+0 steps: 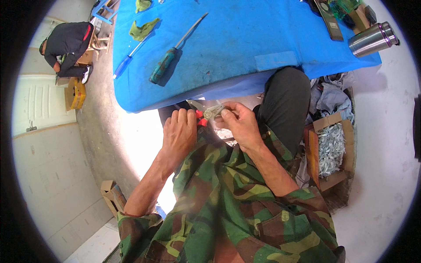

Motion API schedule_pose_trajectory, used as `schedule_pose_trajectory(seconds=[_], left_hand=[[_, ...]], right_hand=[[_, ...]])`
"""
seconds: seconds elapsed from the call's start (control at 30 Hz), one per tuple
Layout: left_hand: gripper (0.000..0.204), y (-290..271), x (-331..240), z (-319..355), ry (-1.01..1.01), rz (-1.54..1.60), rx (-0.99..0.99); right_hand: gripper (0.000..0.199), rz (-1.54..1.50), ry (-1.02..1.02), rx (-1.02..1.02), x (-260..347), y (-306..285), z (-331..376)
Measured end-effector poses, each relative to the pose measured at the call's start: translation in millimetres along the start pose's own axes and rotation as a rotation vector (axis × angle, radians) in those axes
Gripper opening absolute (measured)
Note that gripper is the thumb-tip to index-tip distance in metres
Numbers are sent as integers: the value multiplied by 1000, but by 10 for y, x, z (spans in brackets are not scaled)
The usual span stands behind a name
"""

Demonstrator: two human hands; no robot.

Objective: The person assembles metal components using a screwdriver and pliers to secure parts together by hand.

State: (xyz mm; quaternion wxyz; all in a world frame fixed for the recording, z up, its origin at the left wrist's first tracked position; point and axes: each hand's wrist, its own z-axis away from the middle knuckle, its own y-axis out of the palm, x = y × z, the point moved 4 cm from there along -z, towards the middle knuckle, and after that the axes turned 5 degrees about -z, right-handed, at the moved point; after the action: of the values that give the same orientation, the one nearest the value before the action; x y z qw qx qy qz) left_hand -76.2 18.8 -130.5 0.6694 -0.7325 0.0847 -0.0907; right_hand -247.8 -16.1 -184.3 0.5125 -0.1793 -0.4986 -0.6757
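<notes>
My left hand (180,131) is closed, back upward, around a red-handled metal tool (201,119). The fingers hide much of the tool, so I cannot tell its exact kind. A bright metal blade (196,105) shows just beyond those fingers. Between thumb and fingers, my right hand (243,127) pinches a small, flat, greyish piece (213,111) with a pale, worn surface. The piece sits right beside the red handle; whether they touch is unclear. Both hands are over my lap, just below the table's near edge.
On the blue-covered table (228,52) lie a green-handled screwdriver (164,65), a blue-handled screwdriver (124,65) and a green cloth (144,30). A steel flask (372,40) stands at right. Beside my right leg, a cardboard box (331,149) holds silvery strips. Another person (68,44) sits bent over at far left.
</notes>
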Motion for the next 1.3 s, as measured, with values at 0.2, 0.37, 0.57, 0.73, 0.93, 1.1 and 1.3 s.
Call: schedule_pose_trajectory(seconds=[0.2,0.37,0.57,0.73,0.93,1.1,1.3], left_hand=[[16,54,-41,67,38,-69,-27],[23,66,-72,128,55,-83,55],[29,149,-46,107,66,-97,69],[42,72,-16,196,-125,114,117],[33,-86,-27,345,-379,564,186],[37,-114,-85,393,-368,654,225],[40,-133,-111,367,-301,376,291]], right_hand=[[32,114,84,152,-50,-86,44],[34,228,249,200,45,-90,108],[31,-42,467,190,-198,-270,-14],[31,-42,252,151,-101,-256,-13],[35,-101,118,271,69,-149,48],[35,-157,73,290,68,-171,40],[37,-148,78,296,53,-152,41]])
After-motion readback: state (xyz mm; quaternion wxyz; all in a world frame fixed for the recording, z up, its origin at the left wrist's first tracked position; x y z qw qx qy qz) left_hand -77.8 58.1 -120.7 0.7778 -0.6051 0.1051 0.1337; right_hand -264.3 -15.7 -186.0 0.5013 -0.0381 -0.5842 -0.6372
